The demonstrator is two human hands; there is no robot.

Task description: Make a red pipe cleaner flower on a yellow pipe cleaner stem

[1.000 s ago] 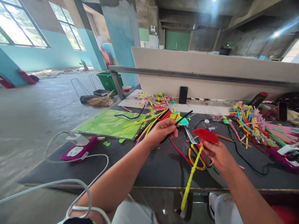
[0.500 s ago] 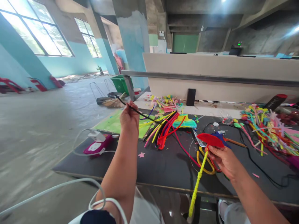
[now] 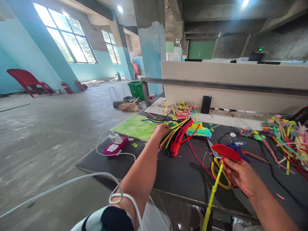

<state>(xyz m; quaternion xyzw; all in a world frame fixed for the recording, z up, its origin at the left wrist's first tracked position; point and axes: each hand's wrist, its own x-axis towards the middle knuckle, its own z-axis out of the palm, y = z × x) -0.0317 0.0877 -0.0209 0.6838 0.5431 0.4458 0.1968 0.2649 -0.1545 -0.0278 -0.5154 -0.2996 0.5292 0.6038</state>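
My left hand (image 3: 161, 131) reaches to the left end of a bundle of coloured pipe cleaners (image 3: 178, 136), its fingers bent down and partly hidden. A black pipe cleaner and a blue one (image 3: 155, 121) lie just beyond it, over a green sheet (image 3: 132, 126). At the right, my right hand (image 3: 238, 173) pinches a red, cap-shaped piece (image 3: 226, 152) where it joins a fuzzy yellow stem (image 3: 213, 195) that hangs down past the table edge. Yellow-handled scissors (image 3: 220, 179) lie behind the stem.
A purple power strip (image 3: 115, 148) with a white cable sits at the left. A phone (image 3: 206, 105) leans on the back panel. Piles of fuzzy scraps (image 3: 285, 139) lie at the right and back. A long white cable (image 3: 72, 178) loops around my left forearm.
My left hand has lowered from above the green sheet to the bundle, and the black pipe cleaner it held up now lies beyond it. The view has shifted left.
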